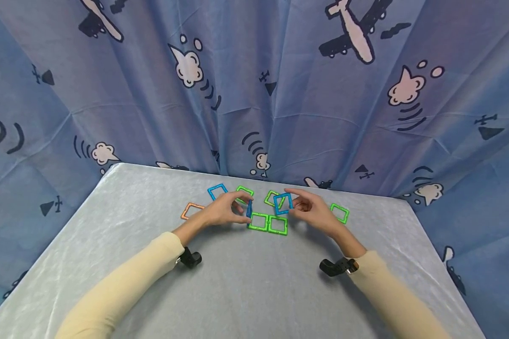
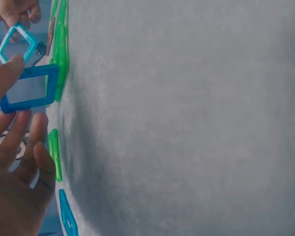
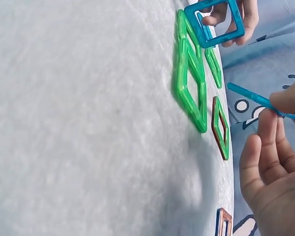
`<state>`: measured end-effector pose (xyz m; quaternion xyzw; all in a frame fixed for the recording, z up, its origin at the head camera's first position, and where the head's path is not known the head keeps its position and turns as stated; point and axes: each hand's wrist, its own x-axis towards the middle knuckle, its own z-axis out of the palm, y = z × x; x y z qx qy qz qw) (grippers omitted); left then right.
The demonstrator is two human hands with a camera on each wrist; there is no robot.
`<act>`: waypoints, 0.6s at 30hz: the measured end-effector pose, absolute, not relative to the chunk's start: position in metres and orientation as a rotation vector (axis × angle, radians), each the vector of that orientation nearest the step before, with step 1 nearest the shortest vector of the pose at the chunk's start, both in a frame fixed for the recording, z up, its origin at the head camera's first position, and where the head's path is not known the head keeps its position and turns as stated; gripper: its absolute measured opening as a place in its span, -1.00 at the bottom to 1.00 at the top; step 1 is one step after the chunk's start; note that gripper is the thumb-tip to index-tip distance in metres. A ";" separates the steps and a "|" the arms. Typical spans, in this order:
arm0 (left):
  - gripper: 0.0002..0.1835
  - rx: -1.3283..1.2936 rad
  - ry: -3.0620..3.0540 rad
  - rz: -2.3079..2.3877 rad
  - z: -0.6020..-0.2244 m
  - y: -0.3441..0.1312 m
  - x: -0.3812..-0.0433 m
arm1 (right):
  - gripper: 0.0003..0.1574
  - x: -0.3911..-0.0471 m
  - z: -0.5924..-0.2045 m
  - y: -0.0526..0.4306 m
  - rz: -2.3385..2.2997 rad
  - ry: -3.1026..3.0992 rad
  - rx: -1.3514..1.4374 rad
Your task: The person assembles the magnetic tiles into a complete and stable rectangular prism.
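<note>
The left hand [image 1: 228,209] pinches an open-centred blue square tile [image 1: 249,210], nearly edge-on from above, beside two adjoining glossy green tiles [image 1: 268,223]; contact is unclear. The right hand [image 1: 310,207] pinches a translucent blue tile [image 1: 282,213], partly hiding a far green tile [image 1: 267,197].

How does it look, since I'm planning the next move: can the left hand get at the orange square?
Probably not yet: the left hand pinches a blue square. The orange square lies nearby, within likely reach once that hand is free.
</note>
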<state>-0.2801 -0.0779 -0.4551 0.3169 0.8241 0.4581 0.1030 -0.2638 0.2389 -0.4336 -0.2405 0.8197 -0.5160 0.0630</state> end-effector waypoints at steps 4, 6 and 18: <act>-0.31 0.944 2.438 1.344 -0.455 -0.078 -0.281 | -0.22 -0.266 -0.434 0.235 -1.554 2.497 -0.731; -0.31 0.943 2.438 1.341 -0.455 -0.078 -0.281 | -0.21 -0.268 -0.434 0.233 -1.551 2.509 -0.725; -0.31 0.946 2.424 1.353 -0.454 -0.078 -0.282 | -0.73 -0.272 -0.432 0.226 -1.632 2.528 -0.636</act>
